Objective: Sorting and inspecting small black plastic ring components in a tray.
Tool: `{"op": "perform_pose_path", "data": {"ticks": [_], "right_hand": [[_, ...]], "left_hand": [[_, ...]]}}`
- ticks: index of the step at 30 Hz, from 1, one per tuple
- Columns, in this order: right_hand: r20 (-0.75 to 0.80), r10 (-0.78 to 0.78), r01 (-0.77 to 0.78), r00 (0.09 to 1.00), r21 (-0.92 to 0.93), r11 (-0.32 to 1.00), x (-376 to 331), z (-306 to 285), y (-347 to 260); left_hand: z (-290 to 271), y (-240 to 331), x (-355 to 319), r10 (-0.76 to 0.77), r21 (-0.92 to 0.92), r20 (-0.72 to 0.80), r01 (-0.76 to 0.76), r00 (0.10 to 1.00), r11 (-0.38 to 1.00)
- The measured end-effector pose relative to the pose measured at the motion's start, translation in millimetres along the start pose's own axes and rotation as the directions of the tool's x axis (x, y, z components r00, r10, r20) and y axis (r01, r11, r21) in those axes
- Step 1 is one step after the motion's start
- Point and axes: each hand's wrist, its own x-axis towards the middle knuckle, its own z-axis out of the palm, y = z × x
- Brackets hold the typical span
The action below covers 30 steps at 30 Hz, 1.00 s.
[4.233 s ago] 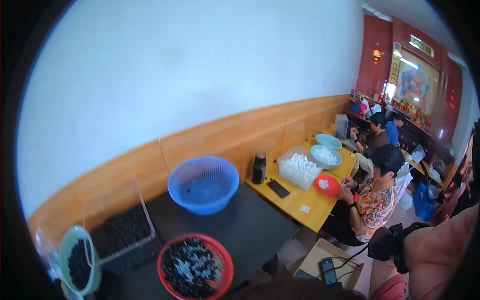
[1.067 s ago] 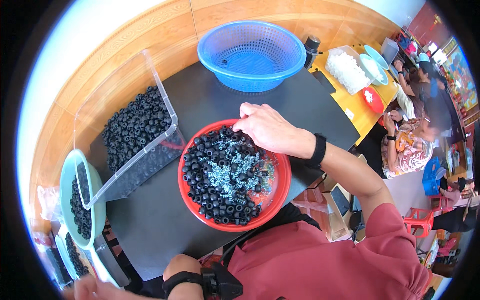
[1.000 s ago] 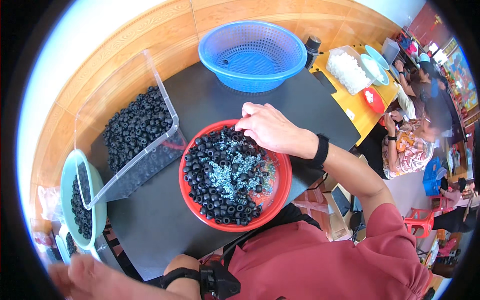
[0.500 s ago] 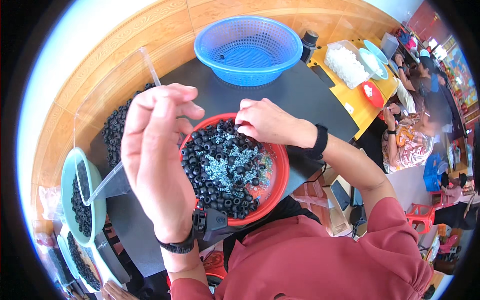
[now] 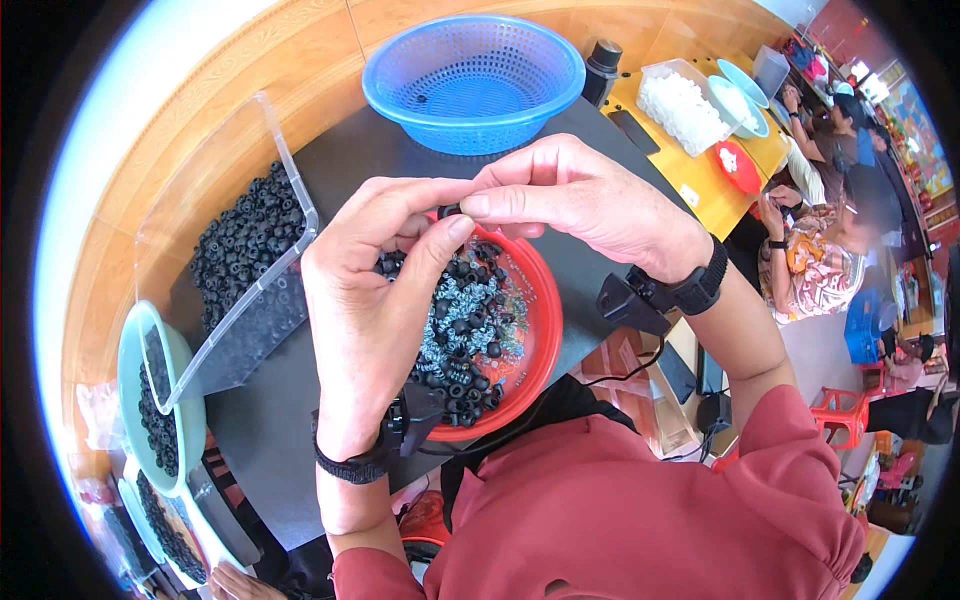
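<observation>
**Both hands pinched on one small black ring above the red basket**

We saw the left hand [image 5: 365, 310] and the right hand [image 5: 590, 200] raised together over the red basket [image 5: 530, 340], fingertips meeting. Between them sat a small black ring [image 5: 449, 211], held by the left thumb and forefinger and by the right thumb and forefinger, both hands closed on it with the remaining fingers loosely curled. The red basket rested on the dark counter [image 5: 270, 430] and held a heap of black rings mixed with pale, silvery ones. To its left a clear plastic bin [image 5: 240, 250] with more black rings stood tilted against a green bowl [image 5: 150, 400]. Beyond the hands stood a blue mesh basket [image 5: 473, 80], with a lone dark piece inside.
</observation>
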Motion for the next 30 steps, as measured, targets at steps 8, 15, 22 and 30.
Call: {"op": "perform_pose_path", "data": {"ticks": [8,15,22,30], "right_hand": [[0.022,-0.276,0.201,0.961,-0.742,0.640,0.0,-11.4,51.2],[0.029,-0.221,0.129,0.975,-0.882,0.453,12.9,0.6,89.3],[0.118,-0.192,0.180,0.974,-0.922,0.343,16.6,5.4,96.3],[0.219,-0.311,0.293,0.925,-0.932,0.216,17.8,9.3,111.2]], "left_hand": [[-11.8,7.5,0.3,-0.176,-0.266,-0.055,0.155,0.983,0.951],[-20.2,3.2,4.4,-0.187,-0.403,-0.063,0.146,0.980,0.903],[-25.1,-0.3,4.8,-0.218,-0.492,-0.032,0.174,0.975,0.853],[-23.8,-1.6,7.0,-0.241,-0.547,-0.025,0.188,0.970,0.816]]}}
